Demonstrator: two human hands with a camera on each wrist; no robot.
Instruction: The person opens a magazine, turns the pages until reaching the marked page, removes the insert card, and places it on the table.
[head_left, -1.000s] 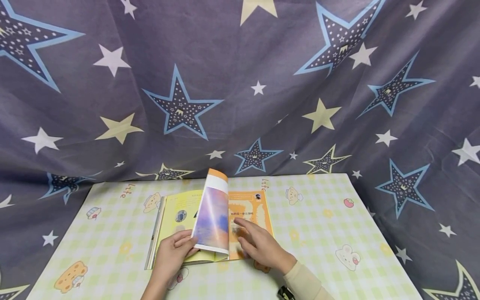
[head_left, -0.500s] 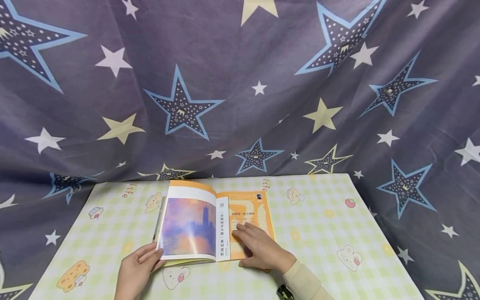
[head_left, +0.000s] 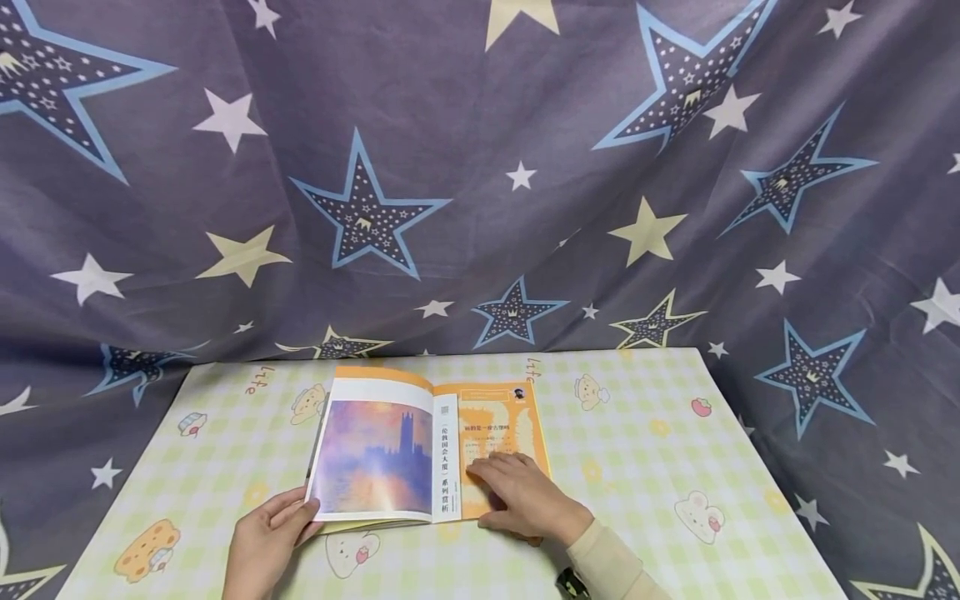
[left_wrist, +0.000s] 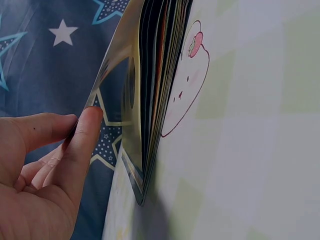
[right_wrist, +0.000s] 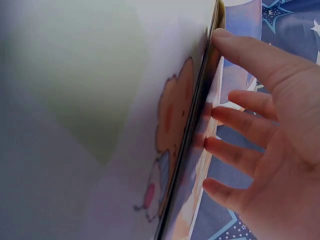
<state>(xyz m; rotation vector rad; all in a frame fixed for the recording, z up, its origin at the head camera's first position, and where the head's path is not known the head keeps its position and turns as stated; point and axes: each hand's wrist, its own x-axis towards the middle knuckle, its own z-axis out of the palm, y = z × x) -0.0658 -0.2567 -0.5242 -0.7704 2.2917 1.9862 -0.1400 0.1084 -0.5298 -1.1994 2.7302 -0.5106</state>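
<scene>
An open book (head_left: 446, 450) lies on the table. Its left page (head_left: 375, 458) carries a purple and orange painting of a tower over water; the right page (head_left: 517, 412) is orange with printed text. At the lower left corner, my left hand (head_left: 266, 537) pinches the left page between thumb and fingers. The left wrist view shows that page (left_wrist: 117, 45) lifted above the stacked pages below, its edge between the fingertips. My right hand (head_left: 528, 500) rests over the lower part of the orange page. In the right wrist view its fingers (right_wrist: 240, 155) are spread and extended, thumb at the book's bottom edge.
The table (head_left: 637, 500) has a green and white checked cover with printed cartoon figures. A dark curtain (head_left: 480, 167) with stars hangs behind it. A dark band (head_left: 572, 583) shows beside the right sleeve (head_left: 611, 562).
My left hand has swung the painting page from upright over to the left, bringing the full painting and a white text strip into view. My right hand has lowered slightly on the orange page.
</scene>
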